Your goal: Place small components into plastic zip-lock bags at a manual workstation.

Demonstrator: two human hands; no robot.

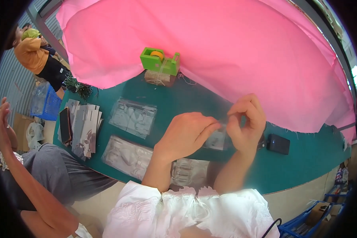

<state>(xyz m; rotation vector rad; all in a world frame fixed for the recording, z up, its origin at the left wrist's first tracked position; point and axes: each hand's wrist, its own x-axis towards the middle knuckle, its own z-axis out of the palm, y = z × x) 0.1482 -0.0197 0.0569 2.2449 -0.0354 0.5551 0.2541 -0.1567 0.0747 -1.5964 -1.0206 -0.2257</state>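
Note:
My left hand (184,134) and my right hand (247,121) meet above the green table (305,158). Between their fingertips they pinch a small clear plastic bag (217,139) with something pale inside. Both hands grip its upper edge, thumbs against forefingers. Under my wrists lies another clear packet (190,172) on the table. My white lacy sleeves (186,214) fill the lower edge.
A green tape dispenser (160,60) stands on a pink cloth (226,51) at the back. Clear packets (133,117) (127,156), a stack of cards (86,129), a phone (65,125) and a black box (278,143) lie on the table. A seated person (35,174) is at the left, another person (37,55) behind.

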